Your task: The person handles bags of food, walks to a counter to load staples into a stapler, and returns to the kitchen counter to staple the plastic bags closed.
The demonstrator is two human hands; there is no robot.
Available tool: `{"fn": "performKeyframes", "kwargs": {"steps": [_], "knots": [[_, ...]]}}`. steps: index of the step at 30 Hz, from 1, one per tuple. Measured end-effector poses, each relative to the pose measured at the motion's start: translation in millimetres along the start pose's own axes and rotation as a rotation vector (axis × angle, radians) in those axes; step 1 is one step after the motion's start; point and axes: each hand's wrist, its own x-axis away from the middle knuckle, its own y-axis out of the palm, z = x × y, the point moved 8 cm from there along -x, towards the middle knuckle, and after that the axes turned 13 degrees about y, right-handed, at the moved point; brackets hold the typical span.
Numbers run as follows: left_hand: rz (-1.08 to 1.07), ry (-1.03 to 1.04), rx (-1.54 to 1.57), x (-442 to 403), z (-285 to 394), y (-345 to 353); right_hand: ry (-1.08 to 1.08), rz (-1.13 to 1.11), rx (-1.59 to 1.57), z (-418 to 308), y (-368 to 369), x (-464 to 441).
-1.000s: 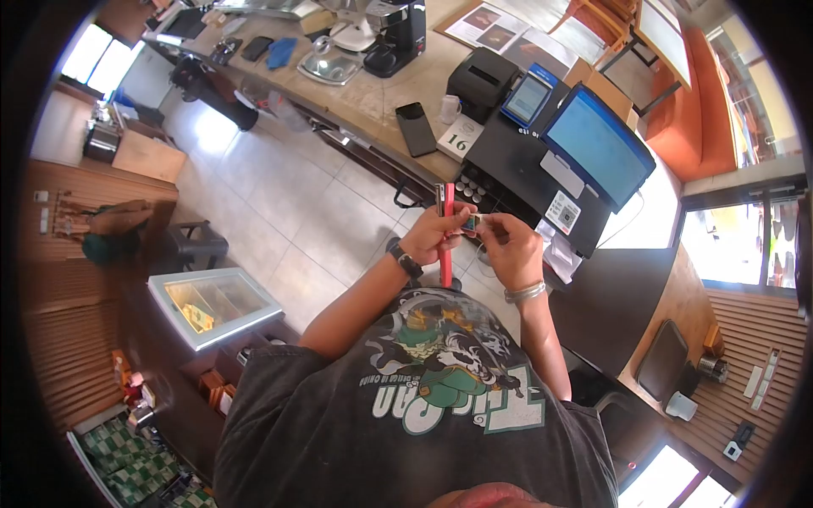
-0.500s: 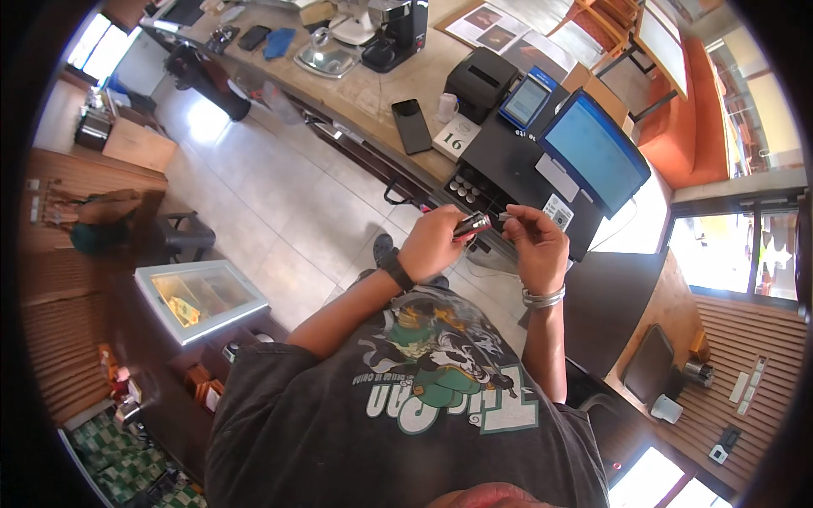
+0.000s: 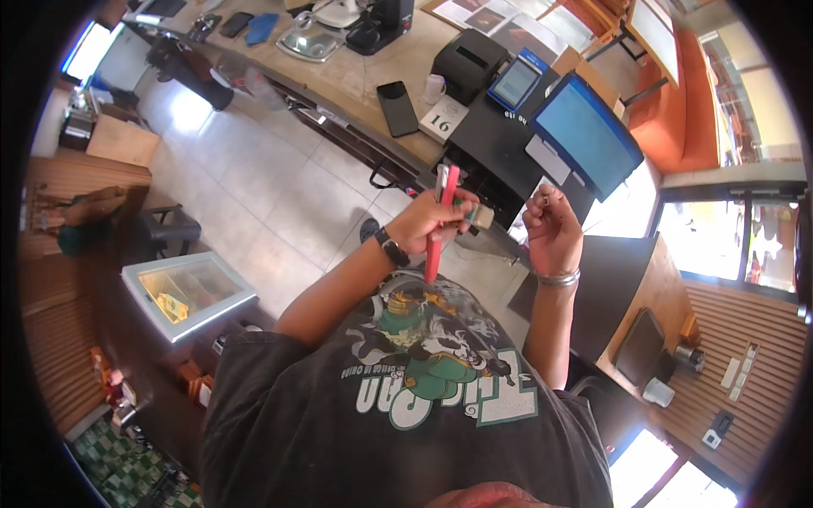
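My left hand, with a black watch on its wrist, is closed around a slim red object with a silvery end, seen edge-on; its kind is unclear. From the same fingers juts a small beige and green piece, too blurred to name. My right hand is raised apart from the left, fingers curled and tips pinched. Something tiny may be between them, but I cannot make it out. Beyond my hands is the open cash drawer, dark inside and partly hidden, under the counter-top till equipment.
A blue-framed screen, card terminal, black printer, calendar block and phone stand or lie on the counter. Farther left is a coffee machine. A glass-topped case is at my left.
My hands have moved apart, the right one rising and turning. The left hand has turned the red object from lying slanted to nearly upright. The beige and green piece now shows.
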Motion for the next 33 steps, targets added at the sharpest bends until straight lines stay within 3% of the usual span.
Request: {"fn": "performKeyframes", "kwargs": {"steps": [5, 7, 9, 11, 13, 15, 16, 19, 23, 24, 29, 31, 33], "knots": [[-0.045, 0.157, 0.210, 11, 39, -29, 0.157, -0.057, -0.104, 37, -42, -1], [-0.018, 0.267, 0.261, 28, 51, -56, 0.267, 0.059, -0.004, 60, -51, 4], [0.048, 0.352, 0.348, 57, 58, -78, 0.339, 0.115, 0.228, 95, -70, -2], [0.301, 0.476, 0.235, 94, 57, -104, 0.488, 0.102, 0.434, 141, -95, -11], [0.318, 0.511, 0.274, 134, 40, -133, 0.528, 0.092, 0.571, 188, -133, -22], [0.484, 0.573, 0.273, 177, 18, -163, 0.343, 0.124, 1.268, 210, -159, -26], [0.475, 0.572, 0.340, 198, 3, -178, 0.375, 0.149, 1.376, 233, -193, -26], [0.638, 0.603, 0.428, 241, -23, -201, 0.462, 0.197, 1.530, 277, -255, -4], [0.636, 0.560, 0.397, 281, -54, -236, 0.673, 0.221, 1.709, 323, -305, 42], [0.773, 0.534, 0.337, 290, -62, -247, 0.701, 0.234, 1.733, 334, -310, 48], [0.776, 0.510, 0.351, 304, -107, -307, 0.726, 0.272, 1.742, 414, -343, 26], [0.775, 0.463, 0.405, 300, -135, -340, 0.697, 0.386, 1.726, 451, -357, -18], [0.786, 0.495, 0.438, 295, -168, -371, 0.247, 0.382, 1.852, 499, -385, -70]]}}
